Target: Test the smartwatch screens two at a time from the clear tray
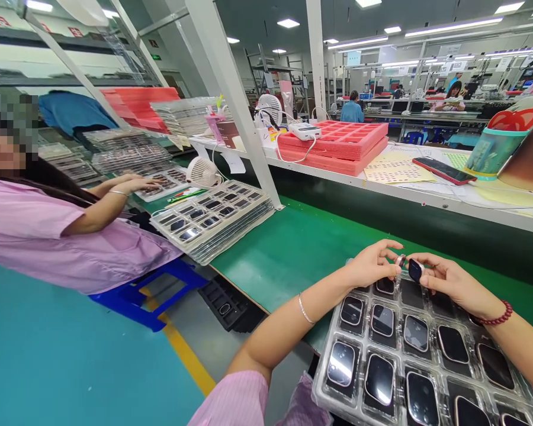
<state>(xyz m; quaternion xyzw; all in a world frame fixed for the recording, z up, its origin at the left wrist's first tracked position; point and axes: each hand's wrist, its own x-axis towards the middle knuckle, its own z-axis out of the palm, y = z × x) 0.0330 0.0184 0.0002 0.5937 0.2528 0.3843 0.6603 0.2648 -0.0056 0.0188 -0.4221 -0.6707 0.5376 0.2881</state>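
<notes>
Over the far edge of a clear plastic tray [318,387], my left hand [375,261] is closed in a pinch. Between its thumb and fingers is a small silver-edged piece [400,260], too small to tell its exact kind. My right hand [453,285] grips a smartwatch case [414,271] by its side, with the dark screen turned toward me. The two pieces are close together. Below both hands, the tray holds several rows of smartwatch cases [416,332] with black glass, each in its own pocket.
The tray lies on a green workbench [284,239]. To the left stands a stack of filled trays [213,216] beside a small white fan [202,171]. A co-worker in a pink shirt [71,231] sits there. Above the bench, a shelf holds red foam trays [333,148] and a phone [444,170].
</notes>
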